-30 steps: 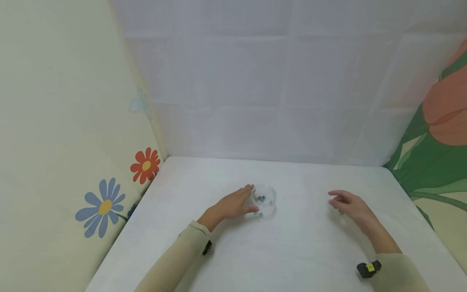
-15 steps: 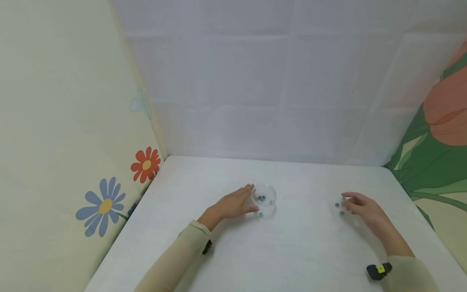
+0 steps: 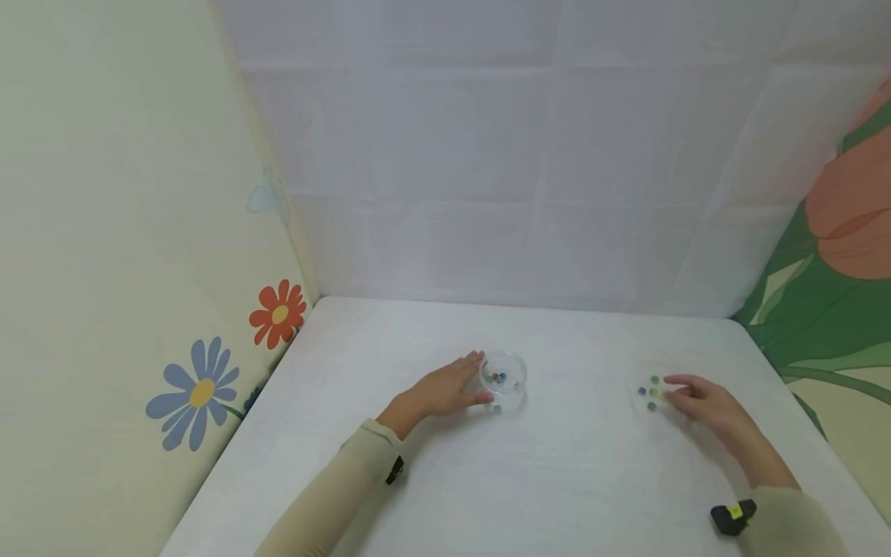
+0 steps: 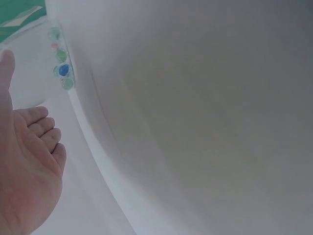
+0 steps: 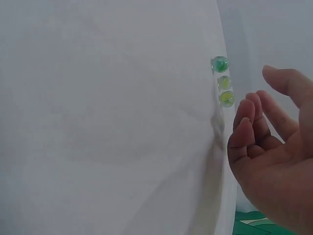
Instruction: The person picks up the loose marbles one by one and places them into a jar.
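Observation:
My left hand (image 3: 448,389) holds a clear round cup (image 3: 513,360) by its left side, thumb in front and fingers toward the back. Several glass marbles (image 4: 64,70), green, blue and reddish, lie at the cup's bottom. One greenish marble (image 3: 497,409) shows low near the thumb; inside or outside the cup I cannot tell. Off to the right, several green, yellowish and bluish marbles (image 3: 652,406) lie grouped on the table. Just right of them is my right hand (image 3: 706,404). In the right wrist view its fingers are loosely bent, thumb apart, nothing held.
A white cloth covers the table (image 3: 557,480). A white sheet (image 3: 445,155) hangs behind it. Flower-printed cloth (image 3: 202,394) stands along the left side, with large tulip print (image 3: 856,209) on the right. A small black wrist camera (image 3: 731,518) sits on the right sleeve.
My right hand has moved right and toward the near edge, from over the marbles to beside them, uncovering them. The left hand and the cup stay where they were.

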Action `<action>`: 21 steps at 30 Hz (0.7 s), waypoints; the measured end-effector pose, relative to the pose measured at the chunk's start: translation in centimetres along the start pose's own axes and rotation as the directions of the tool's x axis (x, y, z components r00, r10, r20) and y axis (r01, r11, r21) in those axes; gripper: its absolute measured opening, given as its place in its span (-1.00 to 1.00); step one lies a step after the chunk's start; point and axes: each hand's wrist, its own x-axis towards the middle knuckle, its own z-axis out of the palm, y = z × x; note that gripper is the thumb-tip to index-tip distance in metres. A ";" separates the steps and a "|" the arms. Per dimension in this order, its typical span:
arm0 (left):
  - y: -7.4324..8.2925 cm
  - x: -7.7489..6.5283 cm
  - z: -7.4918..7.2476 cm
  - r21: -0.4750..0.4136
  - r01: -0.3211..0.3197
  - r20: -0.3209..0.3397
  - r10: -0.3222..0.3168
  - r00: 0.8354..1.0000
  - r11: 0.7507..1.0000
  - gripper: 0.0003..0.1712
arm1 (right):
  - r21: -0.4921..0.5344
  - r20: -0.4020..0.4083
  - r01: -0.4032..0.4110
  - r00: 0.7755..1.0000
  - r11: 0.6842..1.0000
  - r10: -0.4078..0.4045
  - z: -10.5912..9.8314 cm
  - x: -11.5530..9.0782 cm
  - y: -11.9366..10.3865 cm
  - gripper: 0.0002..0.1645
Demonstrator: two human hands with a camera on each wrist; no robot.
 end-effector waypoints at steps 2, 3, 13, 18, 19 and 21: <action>0.1 0.0 -0.1 -0.002 0.001 0.000 -0.001 1.000 1.000 0.07 | -0.007 0.007 -0.032 0.999 0.999 0.032 -0.1 0.2 0.3 -0.16; 0.1 0.0 -0.1 -0.005 0.002 0.000 -0.002 1.000 1.000 0.07 | -0.015 0.010 -0.048 0.999 0.999 0.049 -0.1 0.3 0.4 -0.15; 0.2 -0.1 -0.2 -0.004 0.006 0.008 -0.006 1.000 1.000 0.06 | -0.110 -0.001 -0.086 0.996 0.990 0.087 0.1 1.2 0.8 -0.22; 0.3 -0.1 -0.2 -0.003 0.012 0.008 -0.012 1.000 1.000 0.06 | -0.151 -0.022 -0.108 0.994 0.983 0.106 0.4 1.7 0.8 -0.25; 0.3 -0.1 -0.2 -0.004 0.013 0.007 -0.013 1.000 1.000 0.05 | -0.159 -0.027 -0.117 0.993 0.980 0.114 0.5 1.7 0.8 -0.25; 0.3 -0.2 -0.2 -0.003 0.014 0.003 -0.014 1.000 1.000 0.06 | -0.174 -0.031 -0.122 0.992 0.977 0.118 0.5 1.9 0.7 -0.26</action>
